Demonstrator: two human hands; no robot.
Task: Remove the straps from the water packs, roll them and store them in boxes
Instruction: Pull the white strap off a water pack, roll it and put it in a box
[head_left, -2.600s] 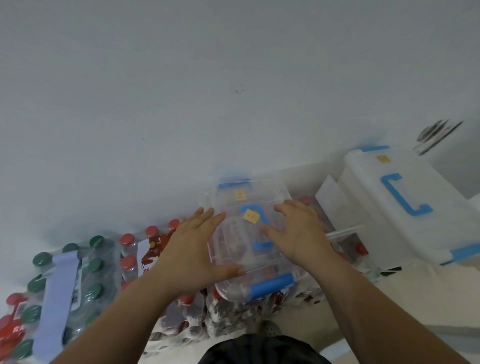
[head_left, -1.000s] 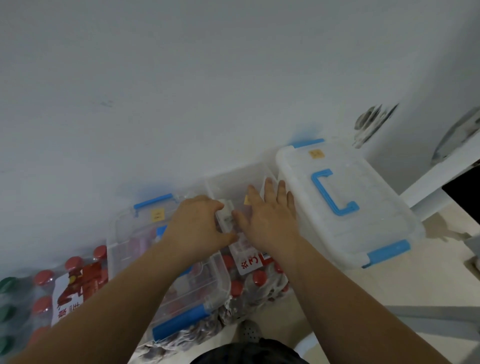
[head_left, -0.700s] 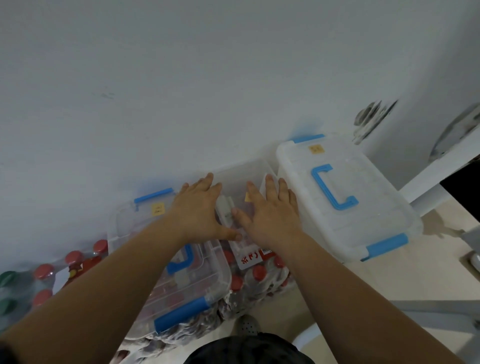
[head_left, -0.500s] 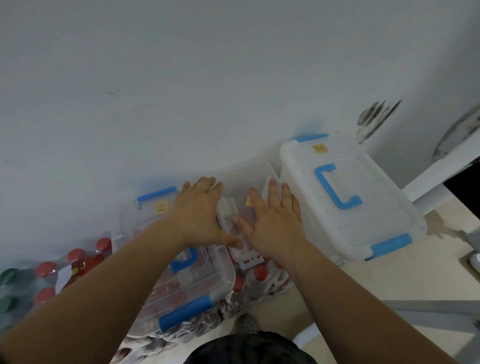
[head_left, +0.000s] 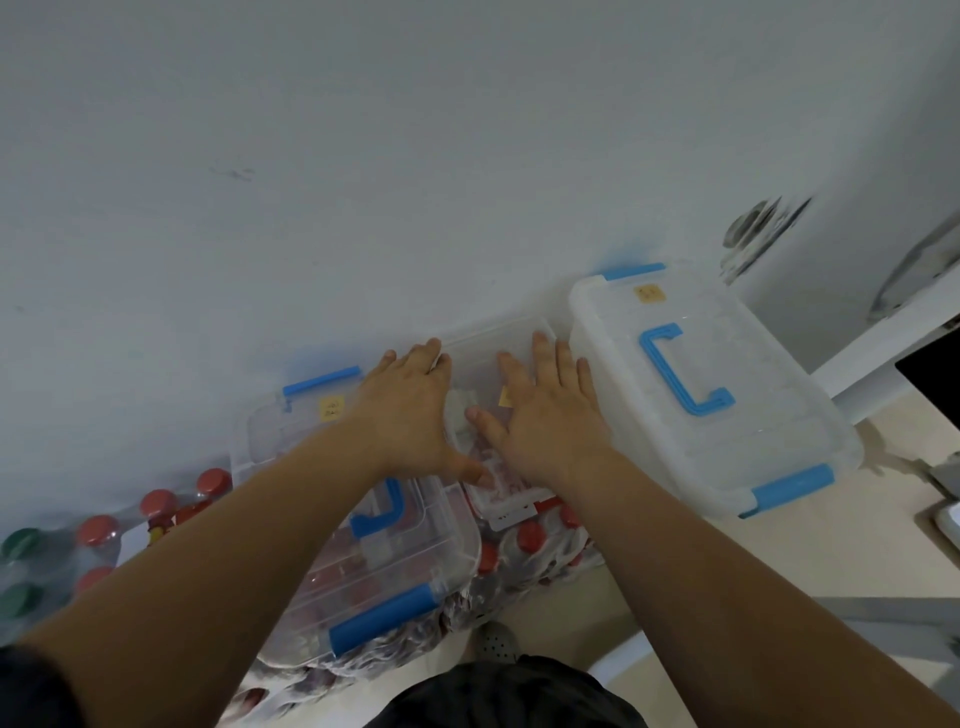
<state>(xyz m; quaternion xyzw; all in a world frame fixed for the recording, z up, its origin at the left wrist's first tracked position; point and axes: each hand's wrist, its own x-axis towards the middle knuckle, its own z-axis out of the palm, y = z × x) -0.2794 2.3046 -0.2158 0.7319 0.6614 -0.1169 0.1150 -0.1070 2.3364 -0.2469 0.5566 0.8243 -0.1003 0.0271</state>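
Small clear plastic box (head_left: 491, 338) sits on shrink-wrapped pack of red-capped water bottles (head_left: 525, 539). Clear blue-handled box (head_left: 415, 551) touching at left. Larger frosted blue-handled box (head_left: 727, 374) at right, lid shut.

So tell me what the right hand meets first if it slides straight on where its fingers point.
Probably the wall: the right hand lies flat on the small clear box, fingertips near its far edge.

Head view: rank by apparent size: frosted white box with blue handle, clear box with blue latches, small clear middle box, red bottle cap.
1-2. Frosted white box and clear blue-latched box: alike; the latter nearer, partly hidden.
3. Small clear middle box.
4. Red bottle cap.
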